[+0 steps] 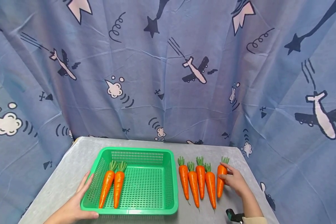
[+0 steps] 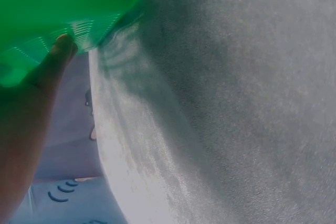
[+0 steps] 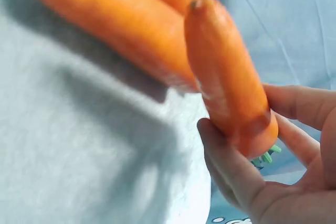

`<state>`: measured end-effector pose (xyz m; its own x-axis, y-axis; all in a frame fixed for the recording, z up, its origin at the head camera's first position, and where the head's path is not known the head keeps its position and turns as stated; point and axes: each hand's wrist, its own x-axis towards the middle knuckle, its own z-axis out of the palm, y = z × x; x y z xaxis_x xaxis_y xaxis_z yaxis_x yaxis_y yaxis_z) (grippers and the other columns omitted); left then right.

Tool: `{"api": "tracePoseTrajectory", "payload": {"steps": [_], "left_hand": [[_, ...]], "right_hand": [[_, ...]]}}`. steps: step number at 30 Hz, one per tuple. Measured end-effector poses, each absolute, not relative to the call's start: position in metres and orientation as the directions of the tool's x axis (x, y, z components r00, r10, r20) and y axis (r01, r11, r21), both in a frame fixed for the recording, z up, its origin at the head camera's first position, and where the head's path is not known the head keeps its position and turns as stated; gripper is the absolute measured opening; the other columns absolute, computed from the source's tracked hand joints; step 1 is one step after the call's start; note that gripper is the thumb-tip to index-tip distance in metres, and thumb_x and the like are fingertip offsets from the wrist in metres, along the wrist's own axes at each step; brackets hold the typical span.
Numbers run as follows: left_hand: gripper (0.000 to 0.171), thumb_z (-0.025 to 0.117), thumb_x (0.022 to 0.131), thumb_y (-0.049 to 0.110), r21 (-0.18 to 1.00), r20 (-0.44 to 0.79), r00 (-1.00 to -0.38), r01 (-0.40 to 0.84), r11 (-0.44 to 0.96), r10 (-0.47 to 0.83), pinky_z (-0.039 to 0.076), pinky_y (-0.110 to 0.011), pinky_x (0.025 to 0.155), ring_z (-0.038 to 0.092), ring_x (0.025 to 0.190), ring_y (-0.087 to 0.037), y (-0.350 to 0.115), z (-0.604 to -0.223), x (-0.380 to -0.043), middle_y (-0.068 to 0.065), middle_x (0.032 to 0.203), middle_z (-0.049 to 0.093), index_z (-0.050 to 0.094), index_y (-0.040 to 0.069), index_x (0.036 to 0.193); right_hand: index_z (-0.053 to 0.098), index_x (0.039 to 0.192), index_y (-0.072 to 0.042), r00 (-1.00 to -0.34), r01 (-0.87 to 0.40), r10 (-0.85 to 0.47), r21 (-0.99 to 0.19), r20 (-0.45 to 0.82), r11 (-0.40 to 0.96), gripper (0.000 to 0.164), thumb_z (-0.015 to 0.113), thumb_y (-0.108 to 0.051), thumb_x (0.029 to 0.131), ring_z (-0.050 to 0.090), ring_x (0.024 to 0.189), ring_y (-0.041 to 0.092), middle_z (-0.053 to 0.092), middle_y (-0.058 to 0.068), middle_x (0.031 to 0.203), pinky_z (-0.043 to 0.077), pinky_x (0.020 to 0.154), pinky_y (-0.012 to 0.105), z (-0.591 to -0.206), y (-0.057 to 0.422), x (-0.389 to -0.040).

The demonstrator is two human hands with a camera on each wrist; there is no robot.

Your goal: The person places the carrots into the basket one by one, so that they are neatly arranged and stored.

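A green plastic basket (image 1: 134, 212) holds two carrots (image 1: 119, 188) with leafy tops at its left side. My left hand (image 1: 72, 207) rests against the basket's near left corner, fingers straight along the outer left wall and thumb by the front rim. In the left wrist view a finger touches the basket's side (image 2: 47, 3). On the right, my right hand (image 1: 235, 180) pinches a carrot (image 1: 221, 182) near its leafy end. The right wrist view has this carrot (image 3: 223, 72) between thumb and fingers, its narrow tip towards the camera. Whether it touches the table is unclear.
Several more carrots (image 1: 200, 180) lie side by side between the basket and my right hand, tops pointing away. A small dark object (image 1: 233, 215) shows by the right wrist. The grey table (image 1: 204, 214) is backed by a blue patterned curtain (image 1: 145, 71).
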<state>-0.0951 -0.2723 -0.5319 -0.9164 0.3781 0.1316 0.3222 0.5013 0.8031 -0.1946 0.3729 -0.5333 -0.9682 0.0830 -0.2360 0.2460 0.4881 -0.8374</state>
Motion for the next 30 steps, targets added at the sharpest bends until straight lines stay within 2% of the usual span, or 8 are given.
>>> {"api": "tracePoseTrajectory", "payload": {"steps": [5, 10, 12, 17, 30], "left_hand": [[0.121, 0.085, 0.079, 0.018, 0.807, 0.118, -0.919, 0.310, 0.503, 0.377, 0.044, -0.022, 0.089, -0.002, 0.132, 0.029, -0.272, -0.532, -0.095, 0.003, 0.169, -0.019, -0.001, 0.017, 0.164], [0.120, 0.084, 0.080, 0.020, 0.801, 0.105, -0.920, 0.303, 0.516, 0.377, 0.044, -0.023, 0.090, -0.003, 0.132, 0.029, -0.272, -0.533, -0.095, 0.004, 0.169, -0.018, -0.001, 0.018, 0.164], [0.121, 0.085, 0.080, 0.020, 0.802, 0.109, -0.920, 0.305, 0.514, 0.377, 0.044, -0.022, 0.090, -0.003, 0.132, 0.029, -0.272, -0.533, -0.095, 0.005, 0.169, -0.018, -0.001, 0.018, 0.164], [0.121, 0.085, 0.079, 0.018, 0.815, 0.103, -0.922, 0.294, 0.500, 0.374, 0.043, -0.020, 0.091, -0.001, 0.132, 0.029, -0.272, -0.532, -0.095, 0.008, 0.168, -0.019, -0.002, 0.019, 0.164], [0.122, 0.086, 0.078, 0.019, 0.802, 0.132, -0.920, 0.319, 0.506, 0.370, 0.042, -0.020, 0.092, -0.001, 0.134, 0.027, -0.271, -0.531, -0.094, 0.000, 0.170, -0.016, 0.000, 0.016, 0.164]], "right_hand": [[0.037, 0.157, -0.012, -0.973, 0.227, 0.056, -0.875, -0.225, 0.428, 0.066, 0.066, -0.019, 0.098, 0.052, 0.126, 0.042, 0.037, 0.032, 0.150, 0.057, 0.090, 0.043, -0.520, 0.365, -0.195], [0.034, 0.158, -0.017, -0.968, 0.250, 0.053, -0.914, -0.246, 0.321, 0.068, 0.066, -0.021, 0.099, 0.057, 0.120, 0.030, 0.040, 0.026, 0.151, 0.055, 0.094, 0.044, -0.504, 0.353, -0.196], [0.035, 0.158, -0.017, -0.971, 0.238, 0.044, -0.919, -0.236, 0.316, 0.067, 0.066, -0.022, 0.099, 0.058, 0.118, 0.028, 0.041, 0.025, 0.151, 0.056, 0.094, 0.044, -0.499, 0.348, -0.197], [0.038, 0.156, -0.016, -0.977, 0.204, 0.005, -0.926, -0.214, 0.318, 0.066, 0.068, -0.021, 0.097, 0.058, 0.118, 0.031, 0.041, 0.027, 0.149, 0.056, 0.092, 0.045, -0.490, 0.333, -0.201], [0.040, 0.155, -0.015, -0.977, 0.177, -0.062, -0.944, -0.202, 0.279, 0.068, 0.071, -0.023, 0.096, 0.063, 0.106, 0.028, 0.041, 0.028, 0.146, 0.059, 0.081, 0.047, -0.478, 0.297, -0.208]]}}
